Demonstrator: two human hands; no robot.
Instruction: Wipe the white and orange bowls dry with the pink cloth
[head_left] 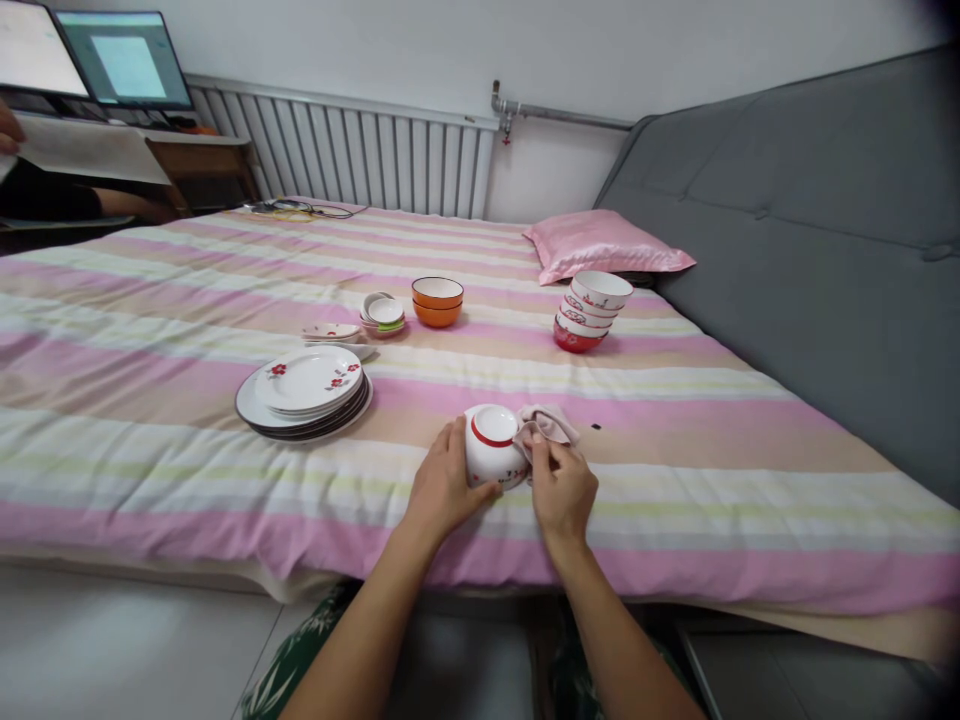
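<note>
A white bowl (491,462) with a red ring round its foot is tipped over, its base turned up, just above or on the striped bedspread near the bed's front edge. My left hand (448,480) grips its left side, thumb along the near wall. In my right hand (561,490) a pale pink cloth (551,424) is pinched and pressed to the bowl's right side. Part of the bowl's right wall is hidden by the cloth and fingers.
To the left lie stacked plates (311,380), small dishes (331,332) and little bowls (384,312). Orange bowls (438,303) stand farther back. A leaning stack of bowls (589,312) is at right, before a pink pillow (604,243). Another person's hand (9,130) shows far left.
</note>
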